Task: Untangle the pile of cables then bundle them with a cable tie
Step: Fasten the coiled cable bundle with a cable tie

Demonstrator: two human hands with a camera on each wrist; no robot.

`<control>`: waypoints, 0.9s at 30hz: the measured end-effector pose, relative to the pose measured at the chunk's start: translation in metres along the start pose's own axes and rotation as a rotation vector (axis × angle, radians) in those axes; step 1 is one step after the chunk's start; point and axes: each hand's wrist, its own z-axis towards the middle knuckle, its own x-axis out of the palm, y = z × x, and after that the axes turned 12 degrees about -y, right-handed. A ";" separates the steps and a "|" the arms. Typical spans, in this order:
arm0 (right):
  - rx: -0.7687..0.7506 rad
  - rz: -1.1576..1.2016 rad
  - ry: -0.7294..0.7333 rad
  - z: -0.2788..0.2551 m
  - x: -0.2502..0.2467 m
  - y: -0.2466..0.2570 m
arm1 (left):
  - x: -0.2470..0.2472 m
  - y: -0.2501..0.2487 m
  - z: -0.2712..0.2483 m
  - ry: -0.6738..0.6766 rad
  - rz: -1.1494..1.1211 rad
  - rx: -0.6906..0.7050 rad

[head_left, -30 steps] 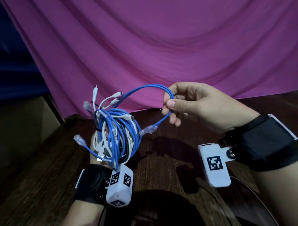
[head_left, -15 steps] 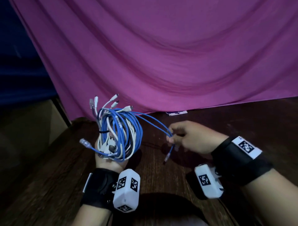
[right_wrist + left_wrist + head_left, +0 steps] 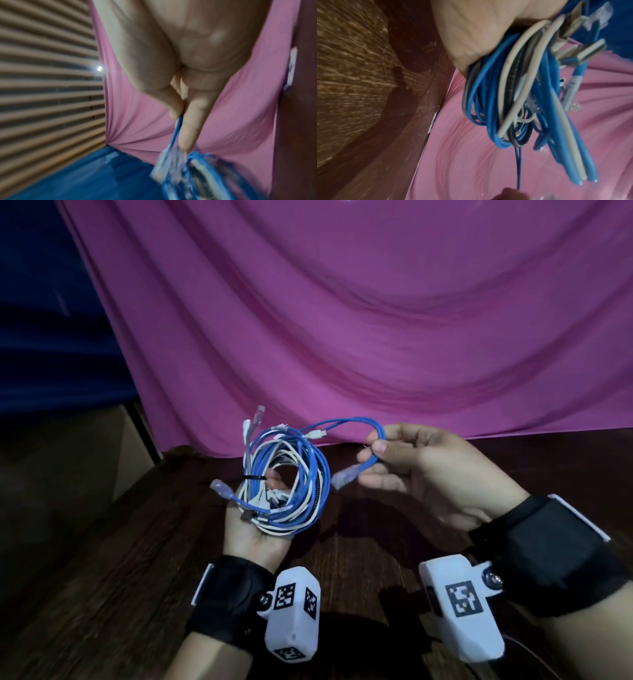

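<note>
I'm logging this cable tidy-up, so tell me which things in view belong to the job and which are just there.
Part of the job:
- coil of blue and white cables, resting in the left hand
- black cable tie around one side of the coil
- loose blue cable end, pinched by the right hand

Just there:
- pink cloth
- wooden table

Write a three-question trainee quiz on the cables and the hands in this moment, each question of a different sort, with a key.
1. True or false: the cable coil lies on the wooden table.
2. Which hand pinches the loose blue cable? A) left hand B) right hand C) neither
3. Fill in: a thin ____ tie is wrapped round one side of the coil.

Key: 1 false, the left hand holds it above the table; 2 B; 3 black.
</note>
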 end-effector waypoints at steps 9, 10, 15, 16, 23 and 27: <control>-0.229 -0.044 -0.241 -0.001 0.021 -0.022 | 0.011 0.015 -0.011 0.012 -0.043 0.062; -0.255 -0.048 -0.253 -0.001 0.023 -0.025 | 0.010 0.014 -0.010 -0.010 -0.046 0.063; -0.357 -0.088 -0.229 -0.007 0.036 -0.044 | 0.015 0.013 -0.011 0.123 -0.017 0.018; -0.390 -0.146 -0.214 -0.008 0.038 -0.048 | 0.015 0.015 -0.009 0.146 -0.023 0.009; -0.182 -0.022 -0.231 -0.005 0.031 -0.052 | 0.014 0.020 -0.010 0.145 -0.077 0.019; -0.142 0.049 -0.221 -0.005 0.030 -0.053 | 0.016 0.019 -0.011 0.108 -0.034 0.083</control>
